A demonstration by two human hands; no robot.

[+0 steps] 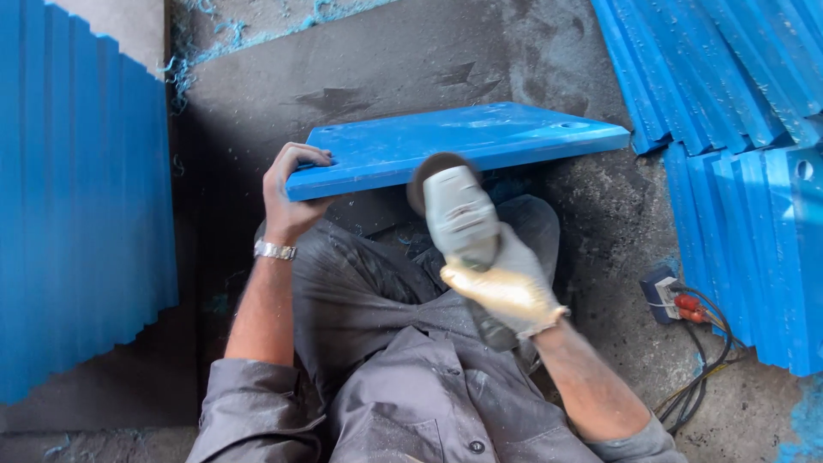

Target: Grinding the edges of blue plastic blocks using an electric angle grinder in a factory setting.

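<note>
A flat blue plastic plate (480, 137) lies across my lap, tilted up towards me. My left hand (287, 189), bare with a metal wristwatch, grips the plate's left end, fingers curled over its top face. My right hand (506, 279), in a pale yellowish work glove, is shut on a grey angle grinder (459, 214). The grinder's dark disc (433, 171) touches the plate's near edge around its middle.
A stack of blue plates (77, 197) stands upright on the left. More blue plates (737, 129) lean in rows at the right. A small socket box (662, 291) with red plugs and dark cables (703, 377) lies on the dusty concrete floor at my right.
</note>
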